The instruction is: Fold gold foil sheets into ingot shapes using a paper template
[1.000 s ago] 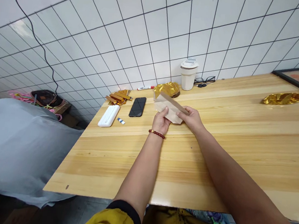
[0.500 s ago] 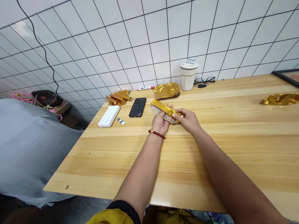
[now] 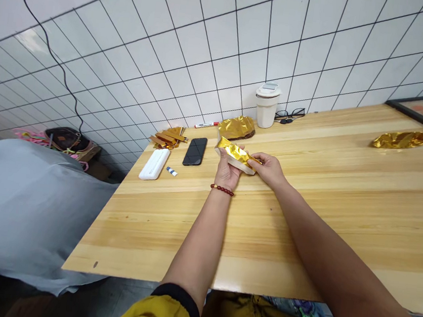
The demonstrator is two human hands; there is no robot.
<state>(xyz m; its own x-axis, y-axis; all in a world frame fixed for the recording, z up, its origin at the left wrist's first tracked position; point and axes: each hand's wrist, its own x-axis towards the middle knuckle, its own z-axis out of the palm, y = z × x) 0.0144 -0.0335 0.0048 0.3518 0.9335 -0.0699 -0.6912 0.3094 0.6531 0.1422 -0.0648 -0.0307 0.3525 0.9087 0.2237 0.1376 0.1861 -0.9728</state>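
Note:
Between my hands, just above the table, is a folded sheet of gold foil paper (image 3: 236,152) with a pale underside showing along its near edge. My left hand (image 3: 227,172), a dark red bead bracelet at its wrist, grips the sheet from below with the thumb on the near side. My right hand (image 3: 269,169) pinches the right end of the sheet between thumb and fingers. Some of the left fingers are hidden behind the paper. Just beyond lies a stack of gold foil sheets (image 3: 237,127).
A black phone (image 3: 195,151), a white case (image 3: 154,164), a small blue-and-white object (image 3: 172,171) and folded gold strips (image 3: 168,137) lie to the left. A red-and-white marker (image 3: 206,125), white cup (image 3: 267,106) and glasses (image 3: 290,115) line the wall. One folded gold piece (image 3: 403,140) lies right.
The gold sheet's near edge has been folded, so it looks narrower and more box-like. My left thumb has come up onto its near side; my right hand has shifted slightly.

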